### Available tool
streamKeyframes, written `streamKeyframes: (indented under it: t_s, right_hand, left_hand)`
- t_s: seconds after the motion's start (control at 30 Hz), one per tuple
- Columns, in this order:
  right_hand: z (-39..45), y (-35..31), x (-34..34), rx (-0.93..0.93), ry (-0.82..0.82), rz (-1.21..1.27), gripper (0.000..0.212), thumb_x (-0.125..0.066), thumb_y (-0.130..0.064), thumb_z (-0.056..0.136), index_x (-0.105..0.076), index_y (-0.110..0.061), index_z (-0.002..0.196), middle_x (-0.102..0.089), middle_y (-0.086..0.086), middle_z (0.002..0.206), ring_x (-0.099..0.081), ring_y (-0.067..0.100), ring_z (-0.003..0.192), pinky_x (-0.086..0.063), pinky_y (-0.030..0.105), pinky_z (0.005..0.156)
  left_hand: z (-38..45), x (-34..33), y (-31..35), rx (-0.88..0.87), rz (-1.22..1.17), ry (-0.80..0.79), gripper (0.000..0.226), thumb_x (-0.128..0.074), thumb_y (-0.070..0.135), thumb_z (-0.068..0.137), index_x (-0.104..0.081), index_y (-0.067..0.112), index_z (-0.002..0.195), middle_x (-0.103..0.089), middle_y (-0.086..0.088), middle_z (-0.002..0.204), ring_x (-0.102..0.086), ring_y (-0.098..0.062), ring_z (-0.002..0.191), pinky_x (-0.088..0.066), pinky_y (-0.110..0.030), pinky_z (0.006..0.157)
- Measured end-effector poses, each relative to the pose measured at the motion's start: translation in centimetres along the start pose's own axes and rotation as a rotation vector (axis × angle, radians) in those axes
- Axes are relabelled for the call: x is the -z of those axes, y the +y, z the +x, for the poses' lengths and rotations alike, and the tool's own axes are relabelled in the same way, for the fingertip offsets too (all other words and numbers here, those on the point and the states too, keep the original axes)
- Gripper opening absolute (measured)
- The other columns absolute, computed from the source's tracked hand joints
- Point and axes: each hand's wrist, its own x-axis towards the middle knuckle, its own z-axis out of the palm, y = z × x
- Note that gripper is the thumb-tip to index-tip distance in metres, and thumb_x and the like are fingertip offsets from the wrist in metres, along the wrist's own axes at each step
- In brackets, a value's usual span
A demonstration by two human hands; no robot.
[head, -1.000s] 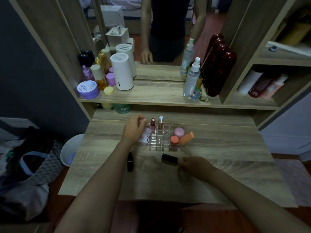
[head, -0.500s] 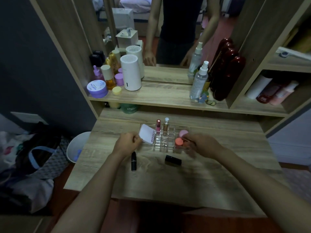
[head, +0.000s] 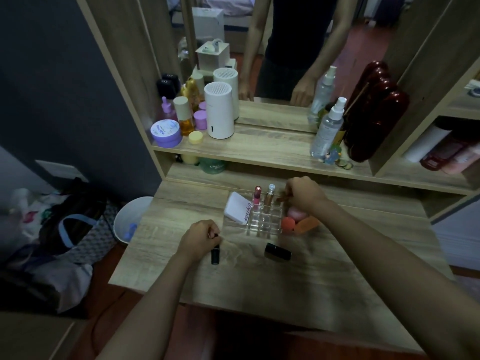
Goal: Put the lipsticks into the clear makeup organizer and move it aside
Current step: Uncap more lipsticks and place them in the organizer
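Observation:
The clear makeup organizer (head: 262, 221) sits mid-desk. A pink lipstick (head: 257, 194) and a silver-capped lipstick (head: 270, 194) stand in its back slots. My right hand (head: 305, 194) hovers at its back right corner, fingers pinched on a small brownish thing (head: 281, 199) that is too blurred to identify. My left hand (head: 198, 237) is closed on the top end of a black lipstick (head: 215, 253) lying on the desk. Another black lipstick (head: 277, 252) lies in front of the organizer.
A white compact (head: 237, 207) leans at the organizer's left. Pink (head: 296, 213), red-orange (head: 287, 224) and orange (head: 307, 224) sponges fill its right side. The shelf above holds a white cylinder (head: 218, 111), a spray bottle (head: 327, 128) and a purple jar (head: 166, 133). A bin (head: 130, 219) stands left of the desk.
My left hand left the white compact and came down onto the left black lipstick. My right hand moved from the front black lipstick up to the organizer's back right.

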Motion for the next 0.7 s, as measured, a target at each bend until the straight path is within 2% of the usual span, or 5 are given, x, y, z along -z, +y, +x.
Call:
streamKeyframes:
  t_s: [0.1,0.2,0.33,0.47,0.7]
  right_hand:
    - [0.2,-0.2,-0.5,-0.005,0.025,-0.034,0.018,-0.059,-0.008,0.085,-0.069,-0.014,0.099,-0.068,0.012,0.107,-0.064,0.031,0.101,-0.054,0.04,0.081]
    - [0.4,-0.6,-0.8,0.017,0.024,-0.055,0.018,-0.06,-0.01,0.085,-0.071,-0.017,0.097,-0.068,0.011,0.107,-0.065,0.03,0.1,-0.053,0.038,0.081]
    - [0.5,-1.0,-1.7,0.057,0.015,-0.04,0.017,-0.06,-0.005,0.085,-0.072,-0.009,0.096,-0.063,0.013,0.109,-0.064,0.03,0.098,-0.052,0.038,0.08]
    - [0.7,-1.5,-2.1,0.08,0.015,0.022,0.017,-0.055,0.001,0.085,-0.066,-0.004,0.097,-0.062,0.018,0.108,-0.062,0.033,0.099,-0.051,0.038,0.08]
    - [1.0,-1.5,-2.3,0.081,0.02,0.038,0.02,-0.05,0.005,0.086,-0.066,0.001,0.096,-0.063,0.021,0.108,-0.061,0.035,0.101,-0.05,0.038,0.081]
  left_hand:
    - [0.3,0.0,0.0,-0.004,-0.034,0.049,0.011,-0.065,0.017,0.076,-0.055,0.02,0.073,-0.058,0.0,0.079,-0.054,-0.017,0.073,-0.039,-0.024,0.065]
    - [0.9,0.0,0.0,-0.008,-0.064,0.096,0.012,-0.067,0.019,0.078,-0.064,0.011,0.087,-0.062,-0.004,0.085,-0.055,-0.017,0.076,-0.039,-0.024,0.067]
    - [1.4,0.1,0.4,0.01,-0.081,0.138,0.017,-0.067,0.019,0.079,-0.065,0.007,0.091,-0.063,-0.005,0.086,-0.057,-0.021,0.078,-0.04,-0.026,0.067]
    - [1.7,0.1,0.8,-0.004,-0.09,0.134,0.011,-0.065,0.015,0.078,-0.065,0.007,0.086,-0.063,-0.006,0.08,-0.062,-0.029,0.082,-0.04,-0.026,0.067]
    - [2.0,0.0,1.2,-0.039,-0.102,0.122,0.018,-0.063,0.018,0.081,-0.069,0.006,0.093,-0.07,-0.012,0.092,-0.063,-0.026,0.085,-0.051,-0.038,0.077]
